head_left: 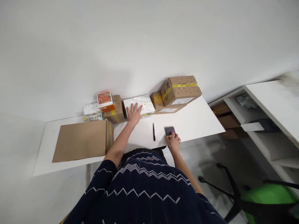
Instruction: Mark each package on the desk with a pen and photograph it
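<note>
A person's left hand [134,114] rested on a white box [147,103], fingers spread flat across its top. On the white table [196,119], a phone [168,129] lay at the fingertips of the right hand [173,142], which overlapped its near edge; whether those fingers gripped it could not be told. 1 black pen [154,132] lay between the 2 hands.
</note>
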`<state>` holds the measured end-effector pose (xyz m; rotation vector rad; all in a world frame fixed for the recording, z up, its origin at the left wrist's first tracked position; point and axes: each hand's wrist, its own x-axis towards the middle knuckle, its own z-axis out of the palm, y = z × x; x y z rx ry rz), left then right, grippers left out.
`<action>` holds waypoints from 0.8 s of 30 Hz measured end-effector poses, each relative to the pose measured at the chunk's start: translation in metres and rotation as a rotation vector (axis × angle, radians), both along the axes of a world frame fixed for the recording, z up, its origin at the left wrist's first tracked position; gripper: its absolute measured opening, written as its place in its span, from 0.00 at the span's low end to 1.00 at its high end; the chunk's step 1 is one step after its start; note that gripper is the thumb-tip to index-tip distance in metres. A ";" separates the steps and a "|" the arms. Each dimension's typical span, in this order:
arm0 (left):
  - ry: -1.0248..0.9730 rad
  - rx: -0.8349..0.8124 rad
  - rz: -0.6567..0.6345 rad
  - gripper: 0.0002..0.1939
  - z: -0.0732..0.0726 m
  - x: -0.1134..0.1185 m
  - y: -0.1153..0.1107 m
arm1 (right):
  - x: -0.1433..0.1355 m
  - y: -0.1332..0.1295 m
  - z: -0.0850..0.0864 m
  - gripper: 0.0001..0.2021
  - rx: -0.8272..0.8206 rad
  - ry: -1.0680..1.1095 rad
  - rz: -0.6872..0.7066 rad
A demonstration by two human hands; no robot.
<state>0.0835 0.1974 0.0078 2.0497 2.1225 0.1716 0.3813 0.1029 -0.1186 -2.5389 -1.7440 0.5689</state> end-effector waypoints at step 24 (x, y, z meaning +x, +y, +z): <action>-0.205 0.471 0.870 0.46 0.100 -0.084 -0.035 | -0.012 0.018 0.030 0.31 0.135 0.093 -0.043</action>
